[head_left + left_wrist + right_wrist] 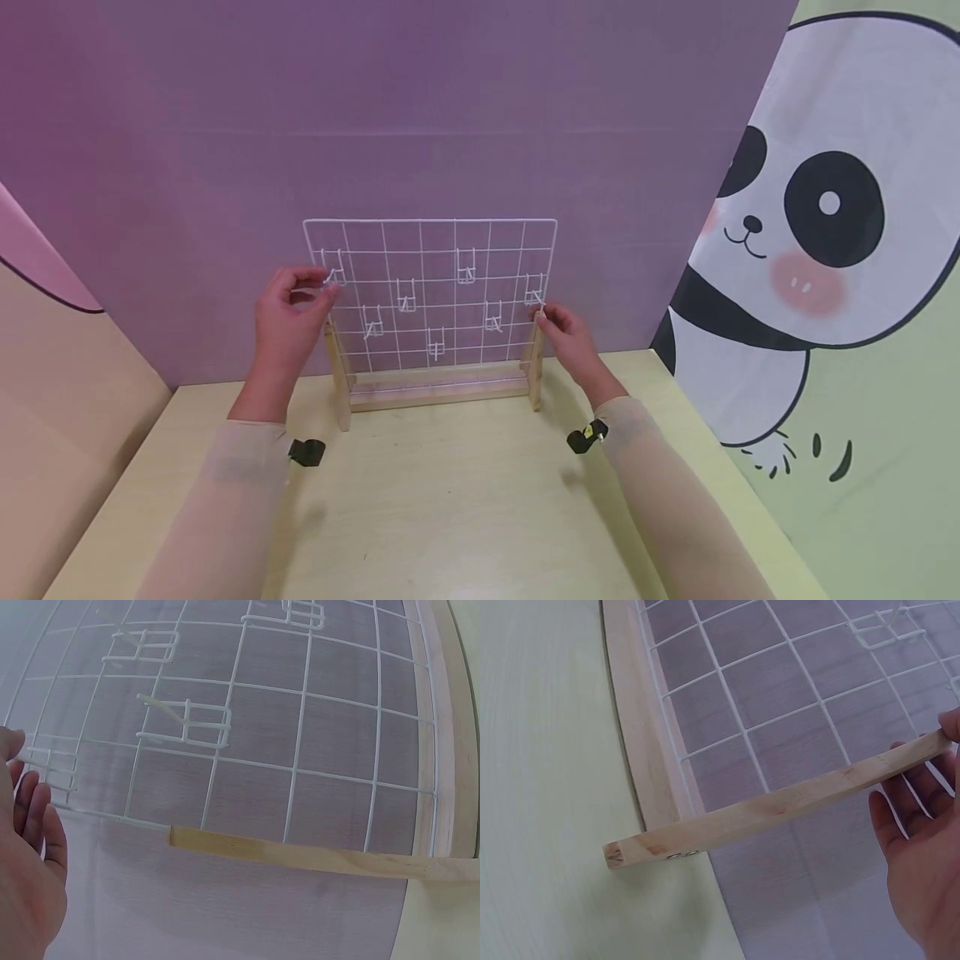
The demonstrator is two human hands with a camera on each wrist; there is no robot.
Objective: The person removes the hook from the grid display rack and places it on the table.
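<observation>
A white wire grid panel [431, 221] stands upright in a wooden stand [442, 400] at the table's far side. My left hand [288, 317] is at the panel's upper left edge, thumb and fingers pinching the prong of a white wire hook [336, 276]. In the left wrist view that hook [61, 771] hangs on the grid close by the thumb. With thumb and fingers, my right hand [572, 340] grips the upper end of the stand's right wooden post [780, 810]. Another hook [534, 292] hangs just above this hand.
Several more wire hooks, among them one at upper centre [467, 273] and one low down [437, 348], hang across the grid. The pale wooden table [450, 508] extends toward me. Behind it is a purple backdrop [450, 108]; a panda picture [847, 100] covers the right wall.
</observation>
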